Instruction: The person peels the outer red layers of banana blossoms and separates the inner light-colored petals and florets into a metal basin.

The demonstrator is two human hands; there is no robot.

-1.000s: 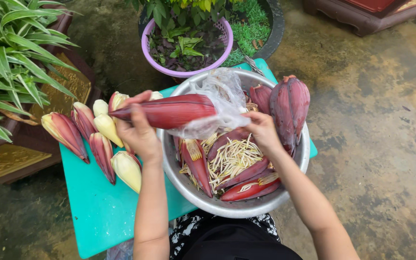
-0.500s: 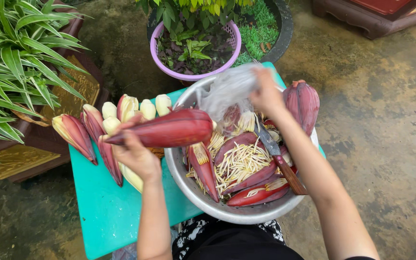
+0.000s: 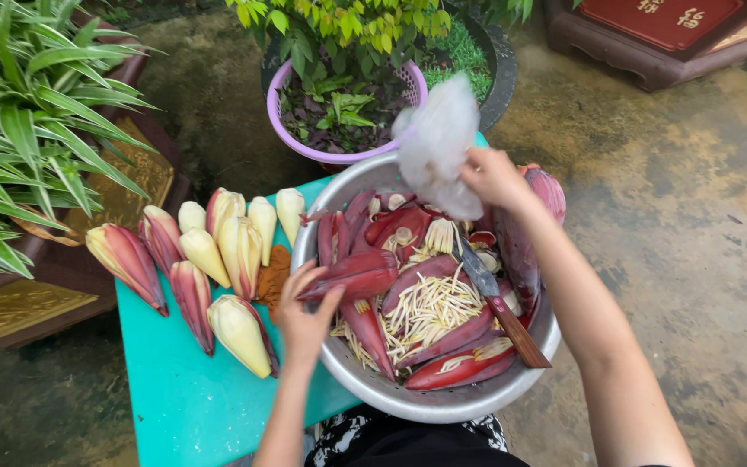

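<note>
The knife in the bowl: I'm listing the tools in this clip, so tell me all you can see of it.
The knife has a dull grey blade and a brown wooden-looking handle. It lies slanted across the right side of the metal bowl, blade pointing up-left under the right hand, handle end resting near the rim. It rests on red bracts and pale florets; neither hand touches it.

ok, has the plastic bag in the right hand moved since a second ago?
Yes. The plastic bag went from low over the metal bowl up toward the purple pot, lifted by the right hand.
</note>
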